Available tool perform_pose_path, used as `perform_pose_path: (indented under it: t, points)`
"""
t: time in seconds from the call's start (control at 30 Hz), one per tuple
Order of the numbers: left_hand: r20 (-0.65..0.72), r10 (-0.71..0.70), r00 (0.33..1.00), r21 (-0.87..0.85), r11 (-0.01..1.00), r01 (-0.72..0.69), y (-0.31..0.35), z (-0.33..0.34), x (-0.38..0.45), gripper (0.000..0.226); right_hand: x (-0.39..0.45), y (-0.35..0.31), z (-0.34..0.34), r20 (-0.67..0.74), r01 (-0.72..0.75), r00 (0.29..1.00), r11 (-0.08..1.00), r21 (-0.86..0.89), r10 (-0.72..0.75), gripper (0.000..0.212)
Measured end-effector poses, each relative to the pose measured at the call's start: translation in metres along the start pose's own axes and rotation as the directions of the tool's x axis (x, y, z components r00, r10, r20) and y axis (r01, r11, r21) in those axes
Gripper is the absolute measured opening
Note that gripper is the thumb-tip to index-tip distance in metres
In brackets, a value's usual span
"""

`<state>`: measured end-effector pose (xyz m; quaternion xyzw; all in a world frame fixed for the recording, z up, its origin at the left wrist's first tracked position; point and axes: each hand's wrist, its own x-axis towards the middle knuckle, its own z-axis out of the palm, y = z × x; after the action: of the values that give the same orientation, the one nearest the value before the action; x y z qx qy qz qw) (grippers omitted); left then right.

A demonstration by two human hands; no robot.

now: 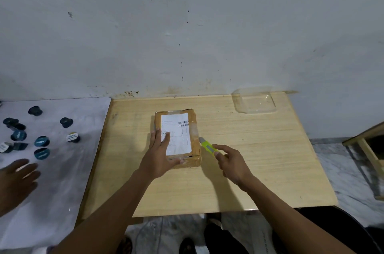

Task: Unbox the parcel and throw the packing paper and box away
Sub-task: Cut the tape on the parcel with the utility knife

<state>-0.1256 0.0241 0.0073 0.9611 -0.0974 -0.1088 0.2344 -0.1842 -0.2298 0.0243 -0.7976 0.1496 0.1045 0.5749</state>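
my left hand (161, 149) lies open and flat on the taped cardboard parcel (178, 136) to pin it to the counter (259, 149). just right of it, my right hand (232, 163) grips a yellow-green box cutter (208, 146), its tip at the parcel's right edge, which i judge ready to slit the tape.

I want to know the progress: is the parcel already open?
No, the parcel is closed and taped on the table, with the left hand flat on it and the right hand holding a cutter beside it.
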Motion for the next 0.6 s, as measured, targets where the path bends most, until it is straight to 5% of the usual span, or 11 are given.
perform_pose_path:
  t: [0.23,0.4,0.5,0.6]
  points:
    - [0.251,0.059,0.966,-0.006,0.998,-0.059,0.007,-0.013,0.023,0.116,-0.007,-0.008,-0.048,0.056,-0.063,0.996,0.992,-0.106,0.069,0.020]
    - [0.386,0.171,0.906,0.057,0.976,-0.209,0.023,-0.021,0.052,0.113,-0.002,-0.015,-0.079,-0.151,-0.062,0.987,0.994,-0.093,0.047,0.021]
    - [0.412,0.120,0.903,0.251,0.938,-0.239,0.039,-0.023,0.062,0.100,0.005,-0.017,-0.084,-0.171,-0.032,0.985,0.994,-0.105,0.014,0.021]
    - [0.345,-0.013,0.939,0.265,0.961,-0.084,0.065,-0.008,0.052,0.090,0.013,-0.018,-0.083,-0.183,-0.013,0.983,0.994,-0.111,-0.007,0.022]
